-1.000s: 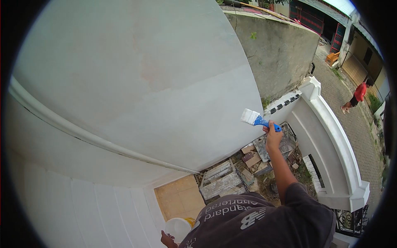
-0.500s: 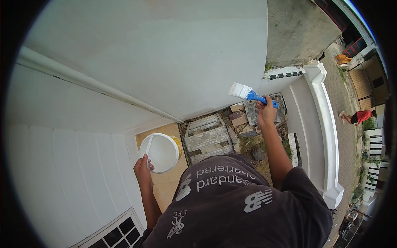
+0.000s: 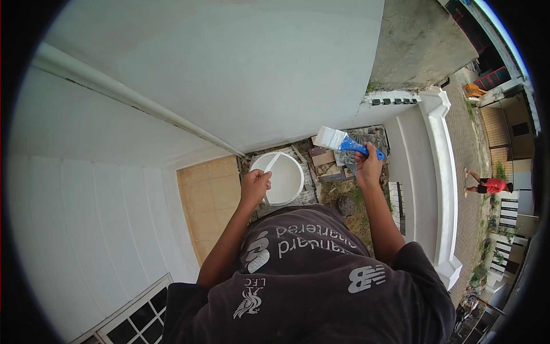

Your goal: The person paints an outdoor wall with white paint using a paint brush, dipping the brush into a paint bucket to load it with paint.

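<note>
My left hand (image 3: 255, 186) is closed around the white handle of a paint bucket (image 3: 293, 178). The bucket hangs in front of my shirt, and its pale inside shows from above. On the other side, my right hand (image 3: 368, 166) grips the blue handle of a paintbrush (image 3: 348, 144). Its wide white-coated bristles point left, toward the wall, apart from the bucket.
A white wall (image 3: 229, 63) with a pipe (image 3: 132, 106) stands ahead. Below lie weathered wooden slats, scrap boards (image 3: 323, 157) and a tiled floor (image 3: 209, 189). A low white wall (image 3: 438, 183) borders the street at right, where a person in red (image 3: 494, 185) walks.
My left hand has carried the bucket rightward, from over the tiles to over the wooden slats. The brush has shifted slightly left and down. The person in the street has moved farther along.
</note>
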`<state>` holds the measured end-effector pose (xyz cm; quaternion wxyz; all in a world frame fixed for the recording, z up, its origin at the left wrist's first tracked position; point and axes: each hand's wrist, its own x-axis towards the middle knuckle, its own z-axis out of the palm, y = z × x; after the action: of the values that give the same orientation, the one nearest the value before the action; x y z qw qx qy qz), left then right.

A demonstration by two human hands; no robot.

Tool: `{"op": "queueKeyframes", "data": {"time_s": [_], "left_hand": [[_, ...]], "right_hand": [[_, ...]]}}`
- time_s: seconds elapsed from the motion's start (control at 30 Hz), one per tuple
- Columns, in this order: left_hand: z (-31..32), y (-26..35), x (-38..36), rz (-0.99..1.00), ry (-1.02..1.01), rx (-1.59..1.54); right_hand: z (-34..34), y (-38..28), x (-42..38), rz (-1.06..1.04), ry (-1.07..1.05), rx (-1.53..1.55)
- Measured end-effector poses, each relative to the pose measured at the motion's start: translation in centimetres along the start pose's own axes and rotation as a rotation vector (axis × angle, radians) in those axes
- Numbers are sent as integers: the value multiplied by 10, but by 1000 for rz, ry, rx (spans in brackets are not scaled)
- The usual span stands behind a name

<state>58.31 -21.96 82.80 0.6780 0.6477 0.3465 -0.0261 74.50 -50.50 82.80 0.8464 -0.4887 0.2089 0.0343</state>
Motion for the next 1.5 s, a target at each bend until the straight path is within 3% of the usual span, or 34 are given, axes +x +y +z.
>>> {"op": "queueKeyframes", "data": {"time_s": [0.33, 0.4, 0.43, 0.47, 0.5, 0.7, 0.83, 1.23, 1.5], "left_hand": [[25, -31, 8, -32, -184, 104], [17, -27, 8, -39, -176, 139], [12, -38, 15, -29, -158, 135], [8, -50, 23, -42, -148, 102], [4, -62, 32, -40, -148, 65], [-29, -80, 61, -206, -62, 12], [-50, -108, 78, -199, -29, 25], [-53, -147, 101, -270, 26, 29], [-49, -145, 87, -261, 41, -4]], "right_hand": [[32, 21, -38, 73, -353, -565], [36, 38, -39, 10, -533, -671], [26, 62, -28, -219, -652, -805], [38, 55, -42, -162, -697, -836], [45, 53, -47, -221, -779, -987], [63, 97, -46, -447, -1218, -1206], [61, 128, -43, -386, -1407, -1331], [17, 207, -15, -363, -1502, -1594], [10, 189, -36, -396, -1340, -1513]]}}
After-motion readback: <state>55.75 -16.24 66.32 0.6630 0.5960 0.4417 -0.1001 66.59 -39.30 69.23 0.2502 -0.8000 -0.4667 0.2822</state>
